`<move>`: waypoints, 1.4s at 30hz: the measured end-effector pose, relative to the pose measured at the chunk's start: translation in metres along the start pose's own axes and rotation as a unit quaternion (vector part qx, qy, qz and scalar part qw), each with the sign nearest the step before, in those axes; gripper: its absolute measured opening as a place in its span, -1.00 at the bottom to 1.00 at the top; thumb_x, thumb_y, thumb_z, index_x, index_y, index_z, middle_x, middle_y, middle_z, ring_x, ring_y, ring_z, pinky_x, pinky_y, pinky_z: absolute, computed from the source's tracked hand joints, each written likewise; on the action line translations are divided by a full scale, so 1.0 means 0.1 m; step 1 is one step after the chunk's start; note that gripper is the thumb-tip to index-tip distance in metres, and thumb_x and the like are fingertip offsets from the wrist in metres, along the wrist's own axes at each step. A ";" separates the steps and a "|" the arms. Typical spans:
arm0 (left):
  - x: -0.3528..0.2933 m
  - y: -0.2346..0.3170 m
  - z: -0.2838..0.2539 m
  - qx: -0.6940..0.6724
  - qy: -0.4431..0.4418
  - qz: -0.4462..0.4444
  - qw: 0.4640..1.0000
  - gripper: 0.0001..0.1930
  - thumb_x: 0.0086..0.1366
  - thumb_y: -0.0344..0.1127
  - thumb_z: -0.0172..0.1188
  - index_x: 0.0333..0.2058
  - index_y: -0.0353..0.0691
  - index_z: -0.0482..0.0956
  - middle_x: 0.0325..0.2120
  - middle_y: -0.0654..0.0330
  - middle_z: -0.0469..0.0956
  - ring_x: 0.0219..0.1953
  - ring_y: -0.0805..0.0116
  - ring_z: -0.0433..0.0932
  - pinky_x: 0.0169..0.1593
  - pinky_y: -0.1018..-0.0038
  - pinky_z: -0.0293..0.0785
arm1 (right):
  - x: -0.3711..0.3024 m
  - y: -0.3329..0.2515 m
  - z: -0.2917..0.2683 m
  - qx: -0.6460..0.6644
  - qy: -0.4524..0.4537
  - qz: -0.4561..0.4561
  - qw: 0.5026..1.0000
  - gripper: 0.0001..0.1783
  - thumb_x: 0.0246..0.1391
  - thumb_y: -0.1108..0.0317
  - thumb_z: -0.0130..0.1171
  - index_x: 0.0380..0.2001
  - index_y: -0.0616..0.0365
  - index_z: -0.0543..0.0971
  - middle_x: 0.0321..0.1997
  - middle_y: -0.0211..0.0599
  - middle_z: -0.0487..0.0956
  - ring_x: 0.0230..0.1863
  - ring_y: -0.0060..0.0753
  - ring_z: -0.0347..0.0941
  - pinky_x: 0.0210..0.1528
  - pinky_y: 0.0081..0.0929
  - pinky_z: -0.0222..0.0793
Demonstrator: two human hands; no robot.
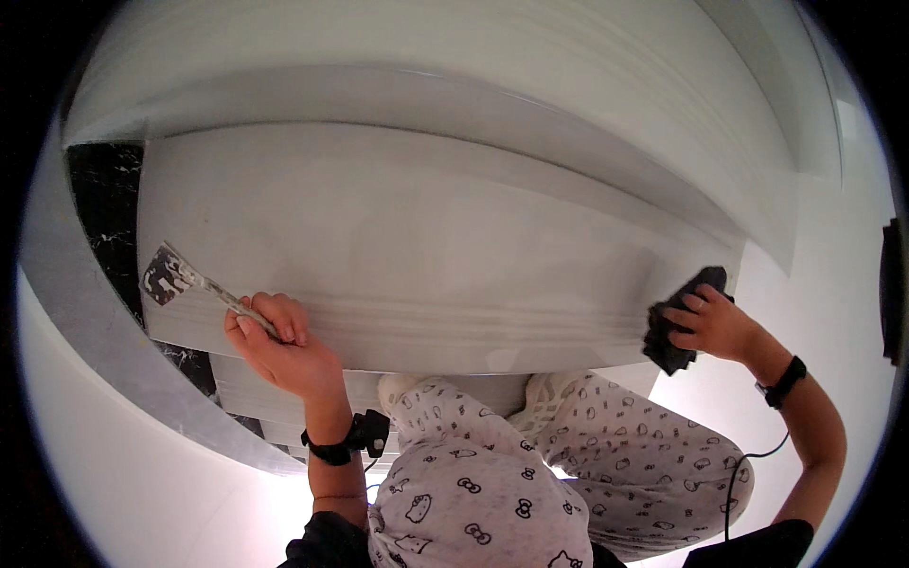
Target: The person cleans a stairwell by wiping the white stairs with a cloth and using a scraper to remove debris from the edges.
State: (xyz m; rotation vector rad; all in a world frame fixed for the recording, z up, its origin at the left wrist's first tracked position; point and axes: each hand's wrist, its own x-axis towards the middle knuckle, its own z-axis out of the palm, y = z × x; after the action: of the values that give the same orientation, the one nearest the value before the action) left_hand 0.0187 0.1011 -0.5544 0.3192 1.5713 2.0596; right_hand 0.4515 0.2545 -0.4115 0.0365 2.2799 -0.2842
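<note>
in the head view, the left hand [289,350] was closed round the handle of a scraper [201,282], whose blotched blade pointed up and away to the left, over the left end of the pale stone step [407,218], near the black marbled strip [106,204]. the grip sat well back on the handle, probably to keep the fingers clear of the edge; i could not tell whether the blade touched the stone.

the right hand [717,325] was clamped on a black pad [668,352], cloth or sponge, at the step's right end, the fingers spread over its upper side, presumably to hold it flat. whether it was pressed down was not clear.

the knees in patterned trousers [473,483] were bent close to the step, likely so that both ends came within reach. each wrist wore a black band, and a cable [733,478] hung loosely near the right forearm.
</note>
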 end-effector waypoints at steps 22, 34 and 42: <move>-0.70 0.30 0.18 -0.012 0.031 0.118 0.993 -0.79 0.41 -0.20 -0.13 -0.27 -0.22 0.33 -0.72 0.39 0.07 -0.71 0.65 -0.02 -0.66 0.65 -0.09 | 2.34 0.29 -1.27 -0.110 0.471 0.047 0.874 -0.52 -0.07 0.42 0.06 0.01 0.11 0.41 0.25 -0.02 0.32 0.24 -0.06 0.29 0.17 -0.22 0.28; -0.75 -0.09 0.55 -0.022 -0.100 0.077 0.992 -0.77 0.44 -0.17 -0.15 -0.21 -0.21 0.32 -0.72 0.39 0.09 -0.71 0.62 0.01 -0.64 0.61 -0.07 | 0.55 0.65 0.35 -0.023 0.323 0.102 0.940 -0.82 -0.03 0.45 0.06 -0.28 0.16 0.44 0.22 -0.20 0.39 0.20 -0.24 0.37 0.00 -0.33 0.48; -0.71 -0.33 0.75 -0.023 -0.112 0.042 0.993 -0.78 0.43 -0.18 -0.14 -0.17 -0.22 0.31 -0.72 0.39 0.08 -0.71 0.62 0.00 -0.65 0.61 -0.08 | -0.69 0.73 1.81 0.029 0.208 0.253 0.944 -0.82 -0.08 0.50 0.09 -0.32 0.15 0.49 0.09 -0.22 0.51 0.09 -0.21 0.45 -0.01 -0.38 0.50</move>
State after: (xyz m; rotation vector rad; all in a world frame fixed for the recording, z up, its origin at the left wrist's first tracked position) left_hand 0.1231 0.1304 -0.5542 0.5878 1.3959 2.0393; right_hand 0.6398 0.2914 -0.4897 0.7661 2.5729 -0.0737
